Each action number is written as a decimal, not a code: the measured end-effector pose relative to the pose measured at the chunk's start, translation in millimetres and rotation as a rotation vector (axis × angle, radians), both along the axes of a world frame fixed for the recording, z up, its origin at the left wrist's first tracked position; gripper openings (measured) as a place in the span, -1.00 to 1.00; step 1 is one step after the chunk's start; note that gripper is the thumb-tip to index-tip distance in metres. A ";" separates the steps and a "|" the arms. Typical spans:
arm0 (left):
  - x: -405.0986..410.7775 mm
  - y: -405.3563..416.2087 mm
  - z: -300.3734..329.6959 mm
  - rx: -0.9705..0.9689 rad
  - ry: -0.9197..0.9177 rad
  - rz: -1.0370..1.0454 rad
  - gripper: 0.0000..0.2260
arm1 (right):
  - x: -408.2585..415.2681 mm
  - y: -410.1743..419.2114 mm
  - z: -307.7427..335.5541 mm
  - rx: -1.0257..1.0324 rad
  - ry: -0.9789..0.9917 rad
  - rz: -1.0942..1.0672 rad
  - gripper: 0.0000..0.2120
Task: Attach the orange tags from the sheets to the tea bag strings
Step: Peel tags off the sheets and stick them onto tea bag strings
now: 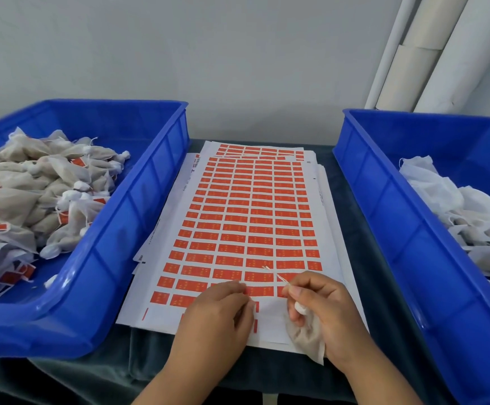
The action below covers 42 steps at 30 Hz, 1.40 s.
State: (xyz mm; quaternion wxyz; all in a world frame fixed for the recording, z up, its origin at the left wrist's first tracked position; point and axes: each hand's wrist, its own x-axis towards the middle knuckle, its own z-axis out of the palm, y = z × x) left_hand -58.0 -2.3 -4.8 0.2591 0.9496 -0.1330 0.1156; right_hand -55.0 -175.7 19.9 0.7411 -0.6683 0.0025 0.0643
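Orange tags (260,291) lie just under my left hand (220,314) fingertips, curled to peel one, while my right hand (322,309) fingers pinch the string (276,275), pointing up-left over them

Tabletop (352,238) before me: covered in dark teal cloth, set against a pale wall. On it, to my left: one blue plastic bin (138,206), touching the stacked sheets' edge. Centre: stack of white sheets (330,229) printed with rows of orange tags (238,229), running away from me. To my right: a second blue bin (390,229), near the stack.
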 end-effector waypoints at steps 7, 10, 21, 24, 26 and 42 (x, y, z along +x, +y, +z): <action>11.7 11.9 7.5 -0.521 0.214 0.324 -0.88 | -0.9 2.7 6.4 0.061 0.021 -0.037 -0.85; 14.2 15.6 8.6 -0.763 0.271 0.431 -0.84 | -0.2 1.4 12.2 -0.024 -0.008 -0.041 -0.78; 22.0 -9.3 30.0 -1.174 0.388 0.413 -0.81 | 7.9 -6.7 40.2 -0.266 -0.180 0.024 -0.83; 18.5 -32.0 34.2 -1.213 0.422 0.326 -0.79 | 7.5 -9.8 41.4 -0.315 -0.210 -0.009 -0.92; 16.6 -45.5 36.9 -1.233 0.456 0.267 -0.77 | 7.2 -12.8 42.1 -0.356 -0.233 -0.031 -0.97; 13.6 -83.1 58.7 -1.248 0.663 0.247 -0.75 | 9.8 -36.3 43.7 -0.449 -0.392 -0.171 -0.68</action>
